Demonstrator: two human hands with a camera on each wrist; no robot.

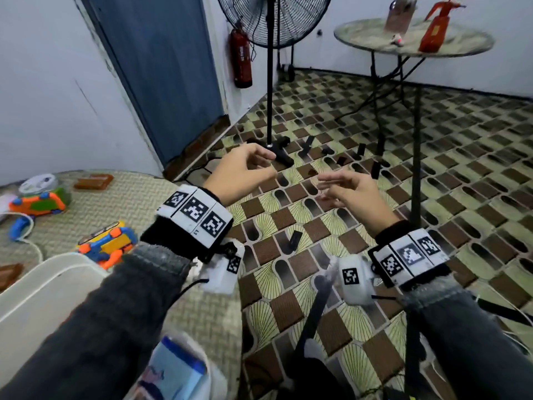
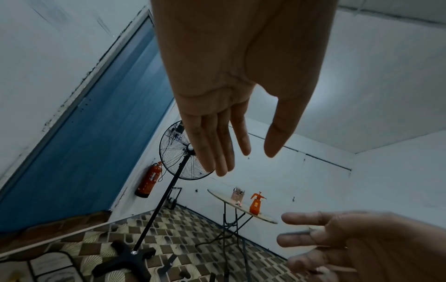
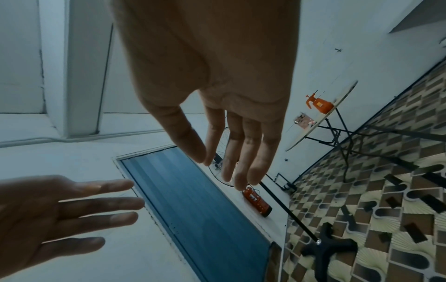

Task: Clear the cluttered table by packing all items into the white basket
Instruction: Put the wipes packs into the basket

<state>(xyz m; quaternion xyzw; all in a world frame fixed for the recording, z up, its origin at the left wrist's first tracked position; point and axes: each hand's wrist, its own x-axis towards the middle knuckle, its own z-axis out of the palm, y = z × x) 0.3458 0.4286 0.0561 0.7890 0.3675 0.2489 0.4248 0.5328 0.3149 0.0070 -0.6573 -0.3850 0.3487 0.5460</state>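
Left hand (image 1: pixel 240 171): hovering over the floor, fingers relaxed, holding nothing
Right hand (image 1: pixel 350 194): hanging near the left, fingers loosely extended, holding nothing
Basket (image 1: pixel 43 287): sitting on the table (image 1: pixel 138 194) at lower left, under the left forearm
Toy guns (image 1: pixel 108 245): lying on the table beyond the basket
Fan (image 1: pixel 271 21): standing by the blue door (image 1: pixel 161 67)

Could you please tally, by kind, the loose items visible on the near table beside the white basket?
Toy guns: 2
Brown blocks: 2
White round container: 1
Total: 5; the table runs out of frame, so more may lie unseen.
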